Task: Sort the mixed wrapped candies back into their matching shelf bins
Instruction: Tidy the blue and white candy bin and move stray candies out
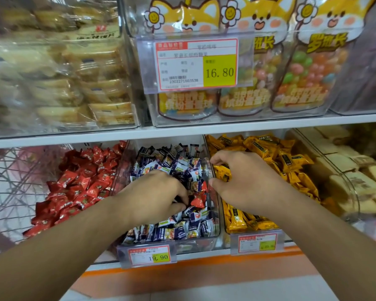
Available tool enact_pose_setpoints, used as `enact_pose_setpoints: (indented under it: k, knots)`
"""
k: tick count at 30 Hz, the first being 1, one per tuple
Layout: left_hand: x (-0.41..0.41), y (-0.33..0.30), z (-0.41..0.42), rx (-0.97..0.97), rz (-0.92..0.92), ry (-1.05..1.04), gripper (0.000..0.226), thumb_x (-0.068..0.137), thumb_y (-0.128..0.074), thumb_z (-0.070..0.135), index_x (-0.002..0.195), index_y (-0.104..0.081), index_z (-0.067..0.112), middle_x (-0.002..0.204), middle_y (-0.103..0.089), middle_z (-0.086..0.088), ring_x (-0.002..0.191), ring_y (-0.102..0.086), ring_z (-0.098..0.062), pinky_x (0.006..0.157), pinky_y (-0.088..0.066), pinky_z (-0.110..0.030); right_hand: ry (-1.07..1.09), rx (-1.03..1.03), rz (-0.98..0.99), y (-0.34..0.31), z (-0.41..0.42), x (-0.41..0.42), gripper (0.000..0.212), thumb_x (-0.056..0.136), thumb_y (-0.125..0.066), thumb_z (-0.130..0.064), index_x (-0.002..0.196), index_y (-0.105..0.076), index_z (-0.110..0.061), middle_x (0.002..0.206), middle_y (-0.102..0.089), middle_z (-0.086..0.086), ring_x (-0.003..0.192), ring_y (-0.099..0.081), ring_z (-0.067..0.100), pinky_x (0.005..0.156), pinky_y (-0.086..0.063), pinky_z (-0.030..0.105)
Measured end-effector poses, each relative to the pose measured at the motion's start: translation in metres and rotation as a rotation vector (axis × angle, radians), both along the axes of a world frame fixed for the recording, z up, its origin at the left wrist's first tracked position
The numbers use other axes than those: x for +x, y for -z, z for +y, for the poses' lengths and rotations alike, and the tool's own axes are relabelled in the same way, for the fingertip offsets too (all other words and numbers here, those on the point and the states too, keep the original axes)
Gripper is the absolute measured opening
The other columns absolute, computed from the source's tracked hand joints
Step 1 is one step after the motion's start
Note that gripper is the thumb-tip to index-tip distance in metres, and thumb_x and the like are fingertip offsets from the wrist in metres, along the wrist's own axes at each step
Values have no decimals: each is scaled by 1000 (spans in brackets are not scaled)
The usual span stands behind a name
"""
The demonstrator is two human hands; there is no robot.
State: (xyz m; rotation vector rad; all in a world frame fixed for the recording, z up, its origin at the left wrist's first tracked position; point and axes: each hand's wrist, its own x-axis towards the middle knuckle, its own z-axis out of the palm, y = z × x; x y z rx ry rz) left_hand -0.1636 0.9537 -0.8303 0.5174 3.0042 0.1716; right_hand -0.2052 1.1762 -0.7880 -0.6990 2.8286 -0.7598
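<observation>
The left hand digs into the middle bin of blue-white candies, fingers curled round a stray red candy at its 3 o'clock. It belongs in the red bin at 9 o'clock. The right hand grips yellow candies over the yellow bin at 3 o'clock. Best to pinch only the red wrapper, shake off clinging blue ones, then carry it left.

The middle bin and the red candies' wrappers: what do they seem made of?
Middle bin: probably clear rigid plastic, glossy; the candies show through its walls. Red candies: wrappers look like thin shiny film or foil, judging by the crinkles and bright glints; which one is unclear.
</observation>
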Motion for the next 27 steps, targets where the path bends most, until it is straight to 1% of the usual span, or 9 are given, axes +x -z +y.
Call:
enact_pose_setpoints:
  k: [2, 5, 9, 12, 15, 19, 21, 24, 27]
  knots:
    - [0, 1, 1, -7, 1, -11, 23, 94, -67, 47, 115, -73, 38, 111, -72, 23, 100, -66, 0, 96, -53, -27, -6, -2, -4, 1, 1, 0, 52, 98, -67, -40, 146, -49, -30, 150, -51, -8, 127, -57, 16, 96, -49, 26]
    - [-5, 4, 8, 29, -16, -78, 21, 91, -69, 46, 108, -71, 34, 102, -71, 15, 92, -66, -8, 84, -58, -32, -10, 1, -6, 1, 1, -1, 52, 98, -66, -41, 146, -49, -30, 151, -50, -8, 122, -60, 15, 89, -46, 22]
    - [-19, 4, 26, 237, -36, -146, 26, 91, -72, 43, 113, -66, 31, 95, -67, 9, 86, -64, -13, 75, -55, -30, -4, 1, 6, 2, 0, -2, 52, 98, -67, -40, 146, -50, -30, 150, -51, -8, 135, -51, 16, 100, -45, 27]
    - [-31, 11, 35, 204, -110, -169, 28, 90, -74, 41, 116, -65, 34, 86, -67, 6, 80, -65, -16, 69, -54, -31, -5, -1, 3, 3, 1, -2, 51, 98, -67, -40, 145, -50, -31, 150, -51, -9, 133, -53, 16, 99, -46, 27]
    - [-40, 17, 31, 120, -128, -182, 41, 83, -79, 51, 118, -65, 34, 92, -69, 5, 87, -67, -21, 75, -52, -30, -11, -2, 10, 3, 1, -2, 51, 98, -67, -40, 145, -50, -31, 149, -52, -10, 136, -50, 16, 107, -45, 32]
    - [-46, 16, 26, 70, -172, -130, 59, 82, -77, 56, 136, -60, 41, 129, -66, 7, 119, -58, -20, 106, -44, -39, -15, 2, 11, 3, 1, -2, 51, 98, -67, -40, 145, -49, -31, 148, -52, -11, 135, -50, 15, 106, -46, 31]
    - [-46, 16, 25, 59, -198, -123, 62, 81, -78, 57, 138, -58, 42, 138, -59, 9, 129, -50, -20, 112, -37, -43, -14, 0, 9, 3, 0, -2, 51, 98, -68, -40, 144, -49, -31, 148, -51, -10, 133, -51, 16, 104, -48, 31]
    - [-45, 15, 23, 52, -224, -116, 59, 78, -80, 57, 131, -60, 42, 134, -58, 12, 127, -47, -17, 113, -33, -42, -14, 2, 22, 4, -1, -3, 50, 97, -68, -39, 143, -49, -30, 147, -52, -9, 132, -52, 16, 101, -48, 29]
    - [-42, 12, 26, 29, -142, -78, 45, 78, -80, 56, 117, -66, 39, 109, -66, 16, 110, -56, -14, 111, -30, -40, -16, 1, 40, 5, -1, -3, 49, 97, -68, -38, 143, -50, -30, 145, -54, -9, 134, -51, 15, 104, -47, 29]
